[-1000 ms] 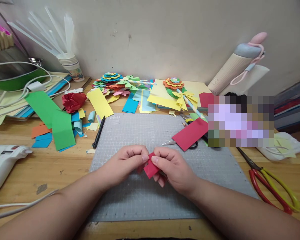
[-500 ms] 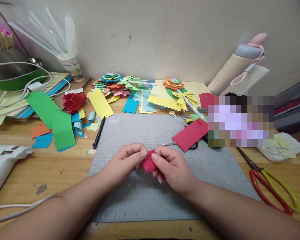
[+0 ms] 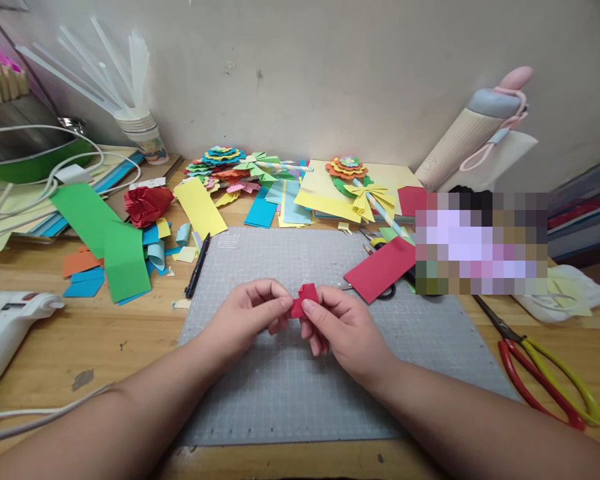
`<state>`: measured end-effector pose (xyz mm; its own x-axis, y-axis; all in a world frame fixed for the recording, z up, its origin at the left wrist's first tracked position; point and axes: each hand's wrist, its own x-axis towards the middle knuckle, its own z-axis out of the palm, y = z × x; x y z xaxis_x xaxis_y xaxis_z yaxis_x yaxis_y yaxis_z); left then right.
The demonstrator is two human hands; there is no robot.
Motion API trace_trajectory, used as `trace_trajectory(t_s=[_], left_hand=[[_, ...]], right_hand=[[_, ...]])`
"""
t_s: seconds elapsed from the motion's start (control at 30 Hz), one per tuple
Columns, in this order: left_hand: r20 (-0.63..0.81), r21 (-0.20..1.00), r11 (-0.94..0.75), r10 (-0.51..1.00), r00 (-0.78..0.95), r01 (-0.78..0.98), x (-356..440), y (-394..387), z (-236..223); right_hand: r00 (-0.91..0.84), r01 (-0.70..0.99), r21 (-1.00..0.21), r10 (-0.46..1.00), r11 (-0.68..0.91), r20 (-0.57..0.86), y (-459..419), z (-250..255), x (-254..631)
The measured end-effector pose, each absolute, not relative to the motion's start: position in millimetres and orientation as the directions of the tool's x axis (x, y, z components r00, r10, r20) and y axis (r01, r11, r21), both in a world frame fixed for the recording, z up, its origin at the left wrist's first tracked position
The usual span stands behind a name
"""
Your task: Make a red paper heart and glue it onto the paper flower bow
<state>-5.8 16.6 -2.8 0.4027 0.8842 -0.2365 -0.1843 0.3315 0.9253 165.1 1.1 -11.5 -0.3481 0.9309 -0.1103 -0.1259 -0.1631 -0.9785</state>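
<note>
L to R, containers first: metal pot [image 3: 17, 130], far L, is holding a bunch of wooden sticks [image 3: 3, 87] w/ pink stuff behind. Stacked paper cups [image 3: 149, 141] are tilting slightly & holding clear straws [image 3: 139, 67], which are fanning out L. Pale ribbed bottle [image 3: 457, 137] w/ blue & pink top is leaning near the wall; contents can't be seen. Clear plastic tub [image 3: 599, 287], far R, is holding yellowish scraps.

Materials, L to R: white plastic glue gun [image 3: 10, 327] is lying on its side. Creased green paper [image 3: 127, 260] is overlapping blue bits; crumpled red paper [image 3: 147, 205] is sitting just behind. Black pen [image 3: 198, 265] is lying along the mat's L edge. L hand [image 3: 254, 308] is pinching the L edge of the small red paper [image 3: 309, 293], folded, approx. mid-view over the mat; R hand [image 3: 345, 323] is gripping its R part, thumb pressing on the front. Layered paper flower [image 3: 347, 168] is lying behind, flat red strip [image 3: 380, 268] nearer. Red/yellow-handled scissors [image 3: 517, 339] are resting far R.

Surface/room: gridded grey mat [image 3: 350, 413] is covering part of the wood table [image 3: 120, 327]; plain, marked wall [image 3: 290, 80] is rising behind.
</note>
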Motion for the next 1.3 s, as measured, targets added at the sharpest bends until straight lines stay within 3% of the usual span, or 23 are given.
trace_trajectory(t_s=[0.13, 0.27, 0.73, 0.97, 1.3], left_hand=[[-0.334, 0.799, 0.527, 0.79, 0.514, -0.29, -10.4, 20.8, -4.2], [-0.354, 0.758, 0.595, 0.72, 0.597, -0.268, -14.3, 22.6, -2.9], [-0.362, 0.781, 0.587, 0.706, 0.609, -0.216, -14.1, 23.7, -3.0], [-0.357, 0.737, 0.625, 0.684, 0.636, -0.258, -15.5, 21.3, -2.9], [-0.354, 0.803, 0.562, 0.719, 0.598, -0.2, -15.0, 22.8, -5.4]], right_hand=[[-0.359, -0.145, -0.975, 0.927, -0.167, -0.106, 0.7, -10.4, 166.0], [-0.381, -0.155, -0.972, 0.918, -0.178, -0.108, 0.2, -8.4, 165.7], [-0.422, -0.112, -0.985, 0.904, -0.134, -0.075, -2.0, -6.0, 166.5], [-0.409, -0.129, -0.981, 0.909, -0.144, -0.08, -2.1, -6.6, 166.6], [-0.419, -0.117, -0.984, 0.905, -0.135, -0.074, -2.9, -4.9, 166.8]])
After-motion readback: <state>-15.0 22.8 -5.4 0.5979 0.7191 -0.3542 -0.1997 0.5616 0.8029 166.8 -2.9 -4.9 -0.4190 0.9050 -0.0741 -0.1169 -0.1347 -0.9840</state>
